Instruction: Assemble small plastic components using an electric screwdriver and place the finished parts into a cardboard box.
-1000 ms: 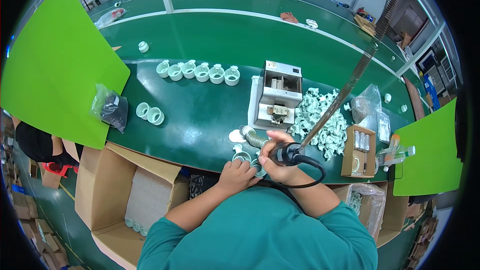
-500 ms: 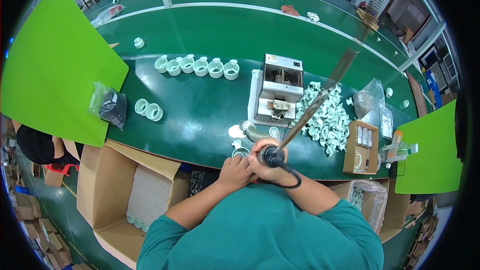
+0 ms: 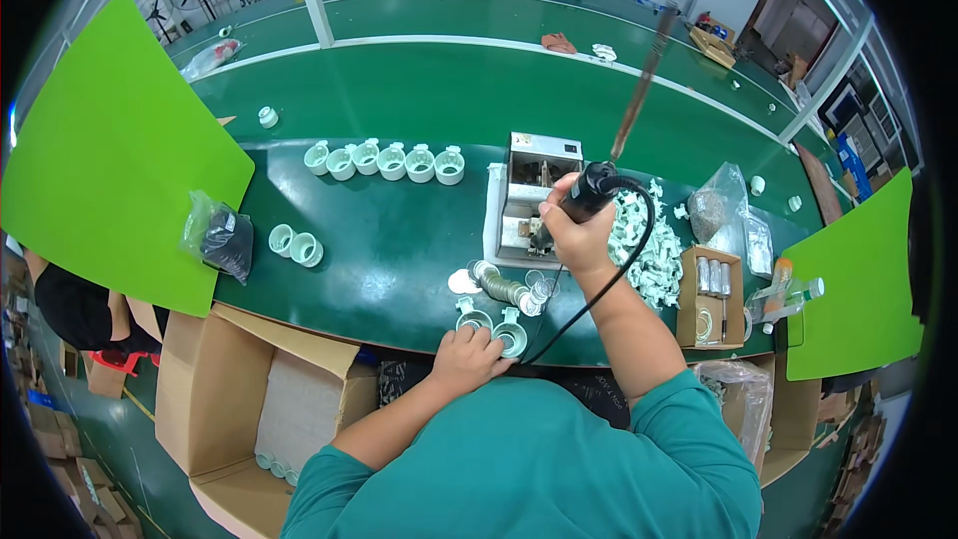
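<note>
Workbench (image 3: 374, 230) in green spans the view, and on it stands a metal-cased machine (image 3: 521, 208), seemingly a screw feeder, with a heap of pale plastic clips (image 3: 664, 265) to its right. The right hand (image 3: 582, 235) is wrapped firmly round a black electric screwdriver (image 3: 589, 190), held over the machine's front; whether the tip touches anything there I cannot tell. A tilted tip might slip off the front fittings or drop a fastener. The left hand (image 3: 469, 354) lies with its fingers slightly bent and close together at the near rims of two lugged cups (image 3: 512, 335) by the bench's front edge; whether it grips or merely rests is hidden. A careless shift of it could tip a cup over that edge. The screwdriver's cord (image 3: 575, 317) loops down near the right-hand cup, so a sideways swing could drag it or scatter the thin discs (image 3: 501, 284) just behind.
</note>
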Tool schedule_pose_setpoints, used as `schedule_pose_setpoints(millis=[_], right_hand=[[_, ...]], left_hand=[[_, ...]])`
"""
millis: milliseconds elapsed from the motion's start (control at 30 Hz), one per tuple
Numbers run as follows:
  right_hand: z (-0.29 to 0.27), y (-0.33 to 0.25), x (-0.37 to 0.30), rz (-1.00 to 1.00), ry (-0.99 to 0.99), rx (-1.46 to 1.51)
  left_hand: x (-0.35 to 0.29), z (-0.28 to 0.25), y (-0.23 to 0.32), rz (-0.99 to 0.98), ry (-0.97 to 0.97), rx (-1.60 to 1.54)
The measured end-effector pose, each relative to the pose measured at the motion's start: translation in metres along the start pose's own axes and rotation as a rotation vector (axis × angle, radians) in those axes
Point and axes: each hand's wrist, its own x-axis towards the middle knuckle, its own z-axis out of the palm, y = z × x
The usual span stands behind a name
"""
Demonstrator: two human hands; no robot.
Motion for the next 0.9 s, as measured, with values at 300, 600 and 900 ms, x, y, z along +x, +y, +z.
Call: schedule_pose_setpoints(millis=[300, 600, 900], right_hand=[[0.008, -0.029, -0.080, 0.237, -0.188, 0.143], [0.005, 0.005, -0.120, 0.004, -0.237, -0.111], [0.016, 0.011, -0.124, 0.078, -0.143, -0.111]], left_hand=[[-0.001, -0.002, -0.001, -0.013, -0.013, 0.002], [-0.005, 0.002, 0.000, -0.020, 0.009, -0.007], [-0.004, 0.003, 0.001, -0.029, -0.010, 0.015]])
